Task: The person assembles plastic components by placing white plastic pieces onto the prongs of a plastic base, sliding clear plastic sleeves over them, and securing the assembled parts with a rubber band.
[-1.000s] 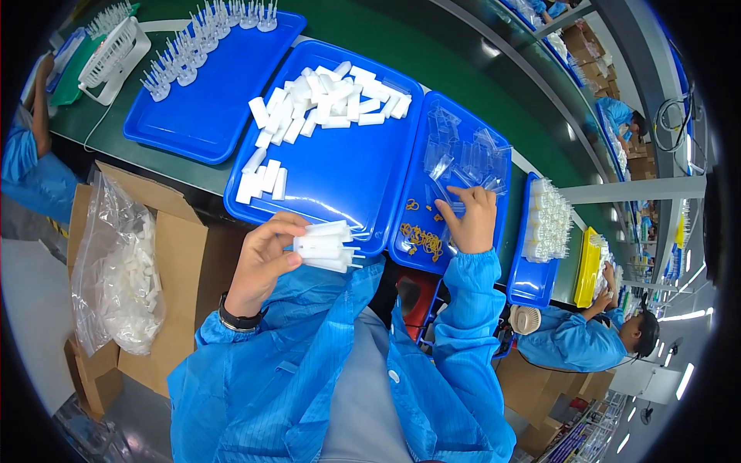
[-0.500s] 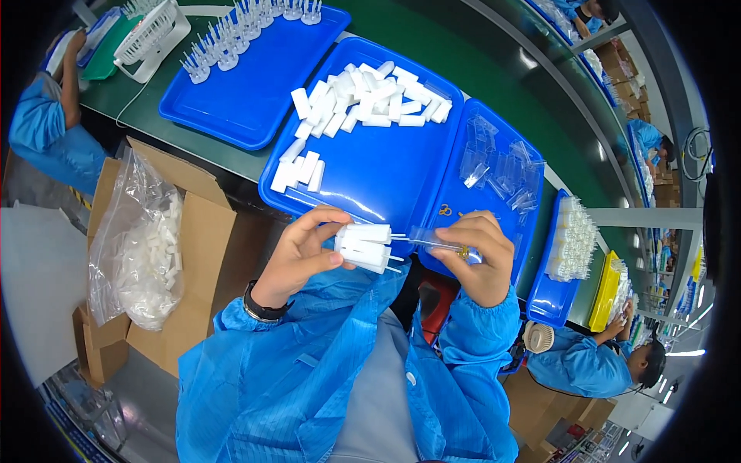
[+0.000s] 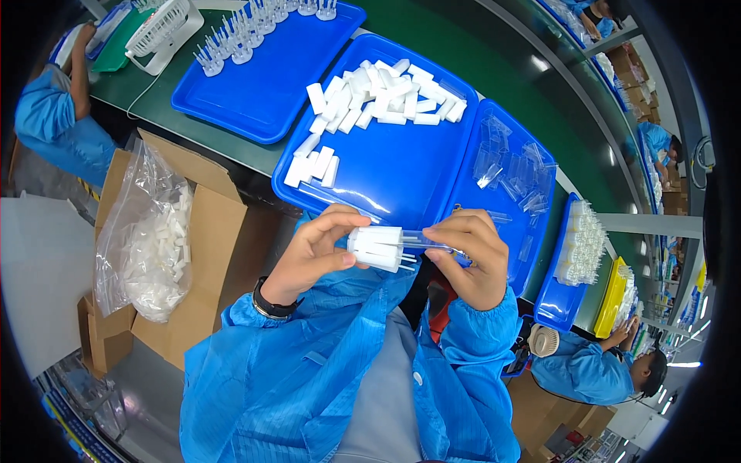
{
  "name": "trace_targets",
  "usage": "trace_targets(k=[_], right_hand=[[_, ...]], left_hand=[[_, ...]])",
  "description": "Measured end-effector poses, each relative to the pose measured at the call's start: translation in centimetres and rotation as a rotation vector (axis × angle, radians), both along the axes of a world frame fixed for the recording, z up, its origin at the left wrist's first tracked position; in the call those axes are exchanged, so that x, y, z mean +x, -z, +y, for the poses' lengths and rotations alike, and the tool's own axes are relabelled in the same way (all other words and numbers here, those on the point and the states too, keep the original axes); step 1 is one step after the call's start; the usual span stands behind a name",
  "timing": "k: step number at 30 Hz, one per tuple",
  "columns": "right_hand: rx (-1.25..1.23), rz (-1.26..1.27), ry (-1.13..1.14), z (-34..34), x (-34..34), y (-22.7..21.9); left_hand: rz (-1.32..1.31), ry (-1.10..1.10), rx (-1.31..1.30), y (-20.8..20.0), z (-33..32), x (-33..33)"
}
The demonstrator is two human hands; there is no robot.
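Item in hand: one cluster of white blocks with thin prongs [image 3: 376,247], lying on its side above the person's lap, just off the near edge of the middle blue tray [image 3: 386,162].

Left hand [image 3: 320,247]: thumb and fingers clamped around the cluster's block end.

Right hand [image 3: 472,258]: fingers together, pinched on a clear tube [image 3: 421,238]. Tube end at the prongs; whether over one or only against it, cannot be told.

Progress, as judged: white blocks seated side by side on the cluster; at least one prong bare of any tube. Left over: a heap of loose white blocks [image 3: 378,92] and a small group near the tray's corner; clear sleeves [image 3: 513,166] in the right-hand blue tray [image 3: 494,202]; rows of pronged bases [image 3: 255,31] in the left blue tray [image 3: 247,92]. Massed white pieces [image 3: 580,239] in a farther blue tray, perhaps completed.

Surroundings: green desk [image 3: 116,89]; white fan [image 3: 164,35]; cardboard box [image 3: 212,224] with clear bag [image 3: 143,239]; yellow tray [image 3: 612,301]; co-workers at either side.

Obstructions: right hand covers the tube's far end and part of the right-hand tray.
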State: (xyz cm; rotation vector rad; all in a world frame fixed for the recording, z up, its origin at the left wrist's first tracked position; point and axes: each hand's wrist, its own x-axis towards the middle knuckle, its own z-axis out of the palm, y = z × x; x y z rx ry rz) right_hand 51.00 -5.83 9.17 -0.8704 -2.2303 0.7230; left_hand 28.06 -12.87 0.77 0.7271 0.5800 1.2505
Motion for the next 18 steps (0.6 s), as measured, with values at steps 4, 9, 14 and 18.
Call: trace_targets(k=[4, 9, 14, 18], right_hand=[[-0.012, 0.044, -0.012, -0.3, -0.8, -0.1], [-0.046, 0.143, 0.0, -1.1, -2.3, 0.3], [-0.065, 0.195, -0.015, -1.5, -3.3, 0.8], [-0.074, 0.212, -0.038, -1.8, -3.7, 0.9]], left_hand=[[0.009, -0.012, -0.013, 1.7, 0.1, -0.4], [0.156, -0.097, 0.019, 0.6, 0.3, 0.3], [0.217, -0.05, 0.066, 0.7, 0.2, 0.3], [0.243, -0.047, 0.074, 1.2, 0.1, 0.4]])
